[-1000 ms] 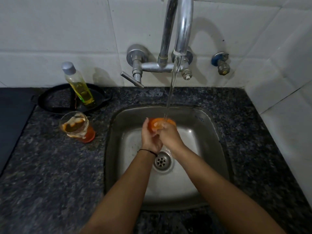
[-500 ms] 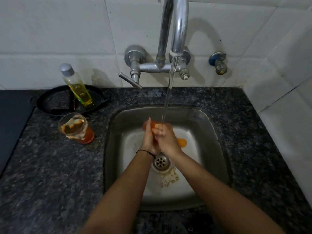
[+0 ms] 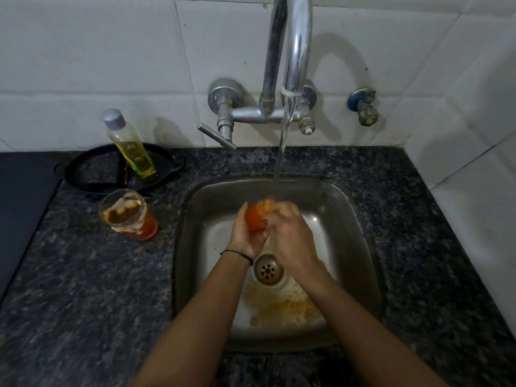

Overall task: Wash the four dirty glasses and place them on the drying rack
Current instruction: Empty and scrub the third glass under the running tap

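An orange-tinted glass (image 3: 255, 219) is held over the steel sink (image 3: 360, 227) under the running water. My left hand (image 3: 245, 236) grips its body from the left. My right hand (image 3: 290, 236) is at its rim on the right, blurred by motion. Water falls from the tap spout (image 3: 296, 51) onto the glass's mouth. A second dirty glass (image 3: 125, 215), streaked with foam and brown residue and with an orange base, stands on the counter left of the sink. No drying rack is in view.
A bottle of yellow liquid (image 3: 131, 146) stands in a black pan (image 3: 92, 174) behind the dirty glass. Yellowish foam lies around the drain (image 3: 268, 270). Dark granite counter (image 3: 83, 289) surrounds the sink; white tiled walls rise behind and right, with a blue-handled valve (image 3: 363, 104).
The glass has turned in my hands under the stream, its orange body now showing left of my right hand. More yellowish foam has spread in the basin near the drain.
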